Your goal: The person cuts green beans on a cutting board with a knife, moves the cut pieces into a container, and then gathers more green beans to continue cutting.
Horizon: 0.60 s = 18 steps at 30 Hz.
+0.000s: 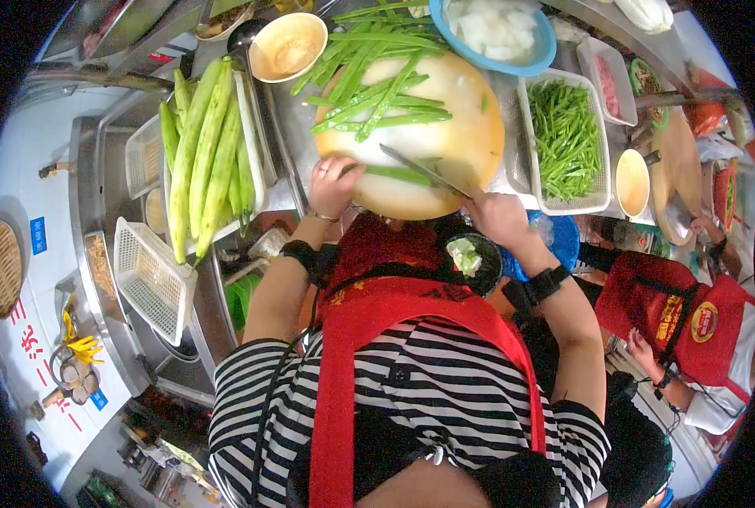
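Observation:
A round, thick cutting board (471,110) lies before me with flat green beans (390,106) across its far left part. My right hand (498,218) grips a knife (416,166) at the board's near right edge, its blade slanting up and left over the board. At the near left edge, my left hand (333,184) has bent fingers on the end of a few flat green beans (399,175) lying sideways beneath the blade. Whether the edge touches these beans is hard to see. Finely sliced green beans fill a white basket (604,152) to the right.
Long loofah-like gourds (204,157) lie in a white basket at left, near an overturned-looking white basket (159,279). Beyond the board stand a yellow bowl (289,46) and a blue bowl (549,52) of white pieces. A co-worker in a red apron (674,313) is at right.

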Each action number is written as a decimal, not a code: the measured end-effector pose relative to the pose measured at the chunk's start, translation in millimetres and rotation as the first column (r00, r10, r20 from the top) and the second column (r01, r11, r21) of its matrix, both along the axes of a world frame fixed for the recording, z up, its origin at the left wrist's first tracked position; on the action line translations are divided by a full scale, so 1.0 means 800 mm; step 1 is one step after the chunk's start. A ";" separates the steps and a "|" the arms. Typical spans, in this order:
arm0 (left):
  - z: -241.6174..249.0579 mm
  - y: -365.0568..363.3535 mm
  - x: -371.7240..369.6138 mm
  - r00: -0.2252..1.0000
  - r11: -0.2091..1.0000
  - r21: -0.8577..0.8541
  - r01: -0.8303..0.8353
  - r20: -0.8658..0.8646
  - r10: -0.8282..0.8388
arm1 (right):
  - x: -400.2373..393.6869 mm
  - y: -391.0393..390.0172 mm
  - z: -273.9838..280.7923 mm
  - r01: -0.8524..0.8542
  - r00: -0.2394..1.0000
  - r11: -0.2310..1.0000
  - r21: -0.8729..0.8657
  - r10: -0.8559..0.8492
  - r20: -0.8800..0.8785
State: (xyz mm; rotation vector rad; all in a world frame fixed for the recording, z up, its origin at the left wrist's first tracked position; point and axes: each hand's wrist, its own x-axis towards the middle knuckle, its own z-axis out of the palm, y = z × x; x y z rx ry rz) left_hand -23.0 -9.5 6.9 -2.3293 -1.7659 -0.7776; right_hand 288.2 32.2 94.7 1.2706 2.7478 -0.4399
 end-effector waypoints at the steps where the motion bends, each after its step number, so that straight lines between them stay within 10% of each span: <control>1: -0.002 -0.001 0.005 0.999 1.000 0.012 0.007 0.031 -0.008 | 0.000 -0.003 0.005 0.028 0.999 1.000 -0.013 -0.028 -0.016; 18: 0.001 -0.009 0.013 0.993 0.998 -0.024 -0.058 0.100 0.060 | -0.018 -0.008 -0.017 0.085 0.996 0.996 -0.039 -0.084 0.013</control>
